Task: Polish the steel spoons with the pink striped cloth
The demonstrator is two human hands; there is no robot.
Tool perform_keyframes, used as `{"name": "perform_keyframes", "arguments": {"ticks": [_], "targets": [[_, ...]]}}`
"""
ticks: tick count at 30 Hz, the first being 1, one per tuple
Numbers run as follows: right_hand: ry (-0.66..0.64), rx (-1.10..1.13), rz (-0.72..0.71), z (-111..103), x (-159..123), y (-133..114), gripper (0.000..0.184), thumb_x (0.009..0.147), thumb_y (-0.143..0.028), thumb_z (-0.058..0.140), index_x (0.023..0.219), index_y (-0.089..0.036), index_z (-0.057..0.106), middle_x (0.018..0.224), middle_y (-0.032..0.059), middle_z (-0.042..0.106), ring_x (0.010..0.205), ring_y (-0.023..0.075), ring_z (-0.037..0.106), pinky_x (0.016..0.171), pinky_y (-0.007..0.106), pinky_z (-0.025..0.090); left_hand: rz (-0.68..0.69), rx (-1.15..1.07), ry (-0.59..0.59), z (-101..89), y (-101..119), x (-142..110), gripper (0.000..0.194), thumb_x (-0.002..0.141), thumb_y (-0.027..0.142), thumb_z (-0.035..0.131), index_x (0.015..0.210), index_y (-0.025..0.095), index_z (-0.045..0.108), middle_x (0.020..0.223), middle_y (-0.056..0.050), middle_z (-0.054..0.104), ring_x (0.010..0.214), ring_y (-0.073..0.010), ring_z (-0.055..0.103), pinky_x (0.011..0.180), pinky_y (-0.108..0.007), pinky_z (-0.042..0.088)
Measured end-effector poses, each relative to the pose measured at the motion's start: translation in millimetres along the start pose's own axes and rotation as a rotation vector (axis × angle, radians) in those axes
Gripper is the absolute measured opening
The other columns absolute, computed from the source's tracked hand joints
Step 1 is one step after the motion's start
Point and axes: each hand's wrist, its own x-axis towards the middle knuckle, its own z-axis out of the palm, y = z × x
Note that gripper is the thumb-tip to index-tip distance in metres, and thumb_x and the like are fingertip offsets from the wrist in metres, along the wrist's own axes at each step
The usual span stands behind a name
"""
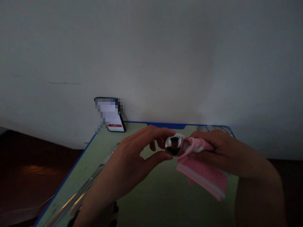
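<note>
My left hand (pixel 134 154) pinches the shiny metal bowl of a spoon (pixel 174 145) between thumb and fingers, above the green table (pixel 153 195). My right hand (pixel 213 148) is closed on a pink cloth (pixel 203 173) that is wrapped round the spoon's neck, and the rest of the cloth hangs down below the hand. The spoon's handle is hidden under the cloth and my right hand.
A phone (pixel 113 118) leans against the white wall at the table's far left corner. Long metal utensils (pixel 78 192) lie on the table by my left forearm. More metal pieces (pixel 213 127) show at the far right. The table has a blue edge; dark floor lies to the left.
</note>
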Motion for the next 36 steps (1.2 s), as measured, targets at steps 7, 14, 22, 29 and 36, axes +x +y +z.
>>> {"name": "perform_keyframes", "arguments": {"ticks": [7,14,22,29,36], "targets": [[-0.002,0.005,-0.003,-0.5,0.1,-1.1,0.022,0.084,-0.038,0.052,0.086,-0.019,0.062,0.068,-0.0014,0.06,0.056,0.0095,0.049,0.051,0.021,0.035,-0.006,0.009,-0.002,-0.1,0.1,-0.3,0.036,0.08,0.027,0.067,0.114,0.03,0.054,0.091,0.004,0.063,0.078,-0.0113,0.06,0.072,-0.022,0.047],[-0.007,-0.013,-0.02,-0.9,0.6,-1.7,0.022,0.085,-0.038,0.051,0.088,-0.02,0.063,0.071,-0.0019,0.062,0.059,0.0096,0.052,0.054,0.021,0.036,0.01,0.007,-0.003,-0.1,0.5,0.7,0.036,0.08,0.021,0.067,0.113,0.029,0.054,0.088,0.005,0.062,0.077,-0.0101,0.059,0.072,-0.021,0.046],[-0.024,-0.003,-0.013,-1.3,0.5,-2.1,0.023,0.085,-0.038,0.051,0.087,-0.018,0.062,0.069,-0.001,0.06,0.057,0.0098,0.051,0.051,0.021,0.035,0.017,-0.011,-0.01,0.2,2.1,0.7,0.033,0.081,0.018,0.066,0.111,0.028,0.056,0.086,0.003,0.063,0.075,-0.0124,0.059,0.07,-0.024,0.048],[-0.026,-0.007,-0.011,-1.2,0.1,-1.4,0.023,0.085,-0.039,0.051,0.088,-0.019,0.062,0.07,-0.0014,0.061,0.058,0.0097,0.052,0.052,0.021,0.036,0.018,-0.009,-0.001,0.0,1.5,0.5,0.034,0.081,0.02,0.066,0.113,0.027,0.057,0.085,0.002,0.064,0.074,-0.013,0.06,0.07,-0.025,0.049],[-0.027,-0.011,-0.012,-0.5,0.4,-0.9,0.024,0.086,-0.04,0.05,0.088,-0.02,0.062,0.067,-0.0025,0.06,0.056,0.0089,0.05,0.051,0.021,0.036,0.02,-0.004,-0.006,-0.8,1.5,0.4,0.035,0.08,0.024,0.067,0.114,0.028,0.056,0.085,0.003,0.063,0.075,-0.0121,0.06,0.071,-0.023,0.048]]}}
